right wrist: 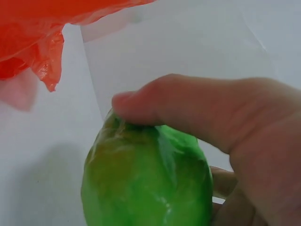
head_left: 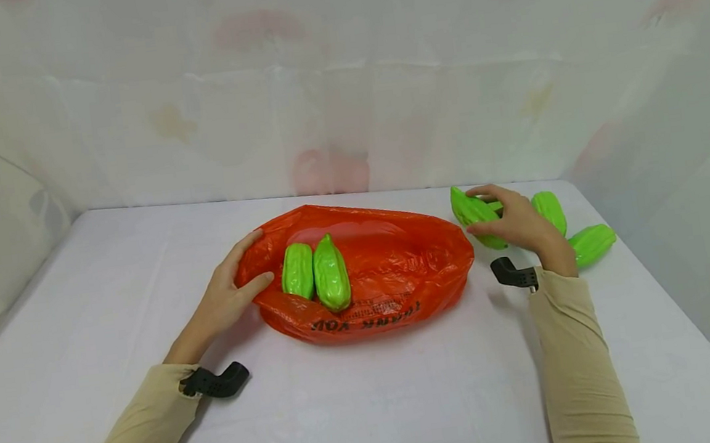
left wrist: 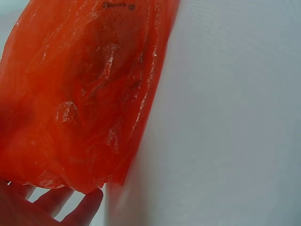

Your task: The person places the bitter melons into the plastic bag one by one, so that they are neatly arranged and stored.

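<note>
A red plastic bag point(head_left: 393, 268) lies with its mouth spread upward, printed with dark lettering on its near side. Two ribbed green gourds, like bitter melons, rest inside it: a blunt gourd point(head_left: 298, 272) and a pointed gourd point(head_left: 331, 275). My left hand point(head_left: 227, 287) holds the bag's left end, thumb on the near side and fingers at the far rim; its fingertips point(left wrist: 89, 205) touch the bag's edge. To the right of the bag, my right hand point(head_left: 509, 218) grips another gourd point(head_left: 468, 208) between thumb and fingers. The right wrist view shows this gourd point(right wrist: 146, 183) close up, thumb across its end.
More green gourds lie behind and beside my right hand, among them one gourd point(head_left: 550, 212) and another gourd point(head_left: 593, 244) near the right table edge. The white-covered table point(head_left: 364, 418) meets a patterned cloth backdrop point(head_left: 382, 116) at the rear. Cloth also hangs at both sides.
</note>
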Motion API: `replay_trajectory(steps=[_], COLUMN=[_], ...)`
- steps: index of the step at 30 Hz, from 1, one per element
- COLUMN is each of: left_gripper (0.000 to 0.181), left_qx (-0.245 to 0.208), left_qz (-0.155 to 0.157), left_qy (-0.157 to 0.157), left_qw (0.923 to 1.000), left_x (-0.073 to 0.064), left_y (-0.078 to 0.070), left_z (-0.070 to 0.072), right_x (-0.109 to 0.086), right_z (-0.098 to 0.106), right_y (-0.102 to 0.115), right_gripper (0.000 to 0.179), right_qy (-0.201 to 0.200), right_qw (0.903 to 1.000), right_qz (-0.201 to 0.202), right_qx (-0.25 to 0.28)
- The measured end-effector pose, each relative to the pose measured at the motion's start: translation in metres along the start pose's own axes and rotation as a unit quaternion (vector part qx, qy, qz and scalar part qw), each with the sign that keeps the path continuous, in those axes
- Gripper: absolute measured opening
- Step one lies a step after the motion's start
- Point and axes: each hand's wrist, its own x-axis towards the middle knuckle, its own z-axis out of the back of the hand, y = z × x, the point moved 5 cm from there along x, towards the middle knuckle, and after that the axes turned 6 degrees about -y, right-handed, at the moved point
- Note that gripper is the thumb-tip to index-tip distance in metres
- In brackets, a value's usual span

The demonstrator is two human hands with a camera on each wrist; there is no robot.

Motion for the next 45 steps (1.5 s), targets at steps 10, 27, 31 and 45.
replay_trajectory(steps=[10, 27, 31, 45], left_gripper=[0.070, 0.069, 0.069, 0.070], left_qx=[0.005, 0.021, 0.009, 0.009], left_qz=[-0.004, 0.000, -0.001, 0.000], left_qy=[-0.004, -0.003, -0.002, -0.003], left_qw=[1.0000, 0.9998, 1.0000, 1.0000], left_x=[0.001, 0.002, 0.001, 0.002], left_y=[0.001, 0.003, 0.002, 0.003], left_z=[0.000, 0.001, 0.001, 0.000], right_x=[-0.006, -0.013, -0.016, -0.017], right_z=[0.008, 0.016, 0.018, 0.009], right_y=[0.011, 0.033, 0.042, 0.060], right_gripper=[0.067, 0.067, 0.066, 0.063], right_qy=[-0.016, -0.042, -0.046, -0.041], right_qw=[0.9999, 0.9979, 0.9974, 0.9950], right_qz=[0.005, 0.047, 0.054, 0.088], right_qx=[-0.002, 0.011, 0.011, 0.024])
